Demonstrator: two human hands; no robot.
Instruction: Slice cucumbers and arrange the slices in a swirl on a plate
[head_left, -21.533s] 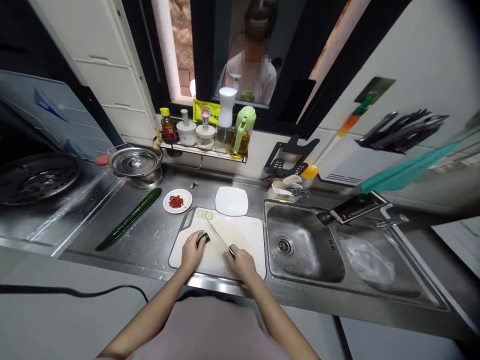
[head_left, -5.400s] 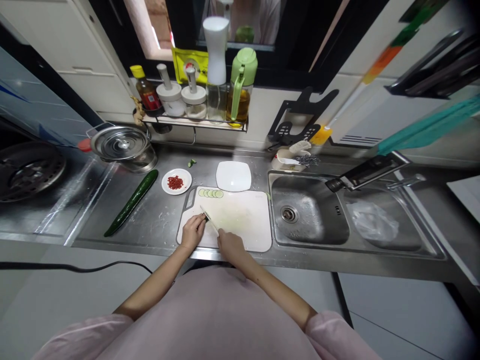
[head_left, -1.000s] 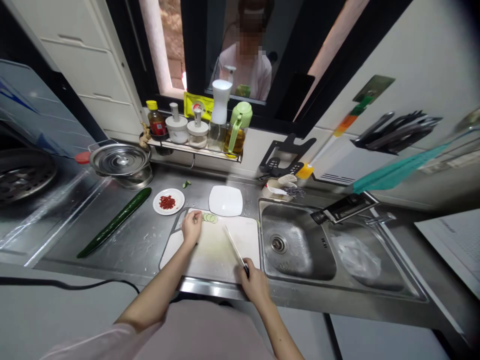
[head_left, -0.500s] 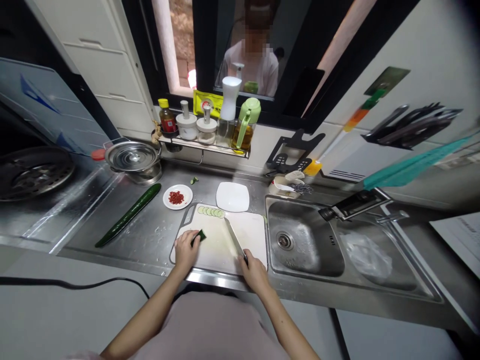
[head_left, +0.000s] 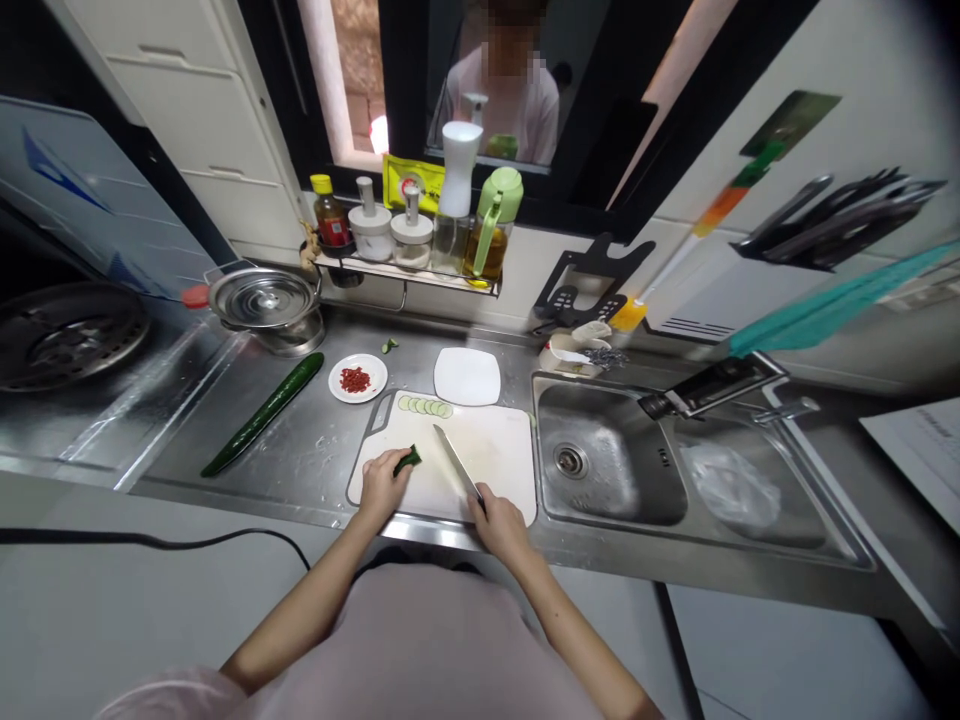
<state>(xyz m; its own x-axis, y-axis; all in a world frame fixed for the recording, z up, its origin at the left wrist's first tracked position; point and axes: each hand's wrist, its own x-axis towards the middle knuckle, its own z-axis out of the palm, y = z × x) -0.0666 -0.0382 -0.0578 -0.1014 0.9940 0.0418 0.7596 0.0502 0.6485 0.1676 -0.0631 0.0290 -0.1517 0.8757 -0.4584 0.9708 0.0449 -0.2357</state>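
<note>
A white cutting board (head_left: pixel 495 455) lies on the steel counter in front of me. My left hand (head_left: pixel 381 485) is closed on a short dark-green cucumber piece (head_left: pixel 408 460) at the board's near left. My right hand (head_left: pixel 498 522) grips the handle of a knife (head_left: pixel 454 463), whose blade points up and left over the board, close to the cucumber piece. A row of several thin cucumber slices (head_left: pixel 425 406) lies along the board's far edge.
A whole cucumber (head_left: pixel 264 412) lies left of the board, beside a small dish of red chilli (head_left: pixel 357 379) and a white square plate (head_left: pixel 466 376). A lidded pot (head_left: pixel 262 303), a condiment rack (head_left: pixel 409 235), and a sink (head_left: pixel 607 465) surround the board. A person stands beyond the window.
My left hand went from the slice row back to the near left of the board and took hold of the cucumber piece. The knife swung in towards it.
</note>
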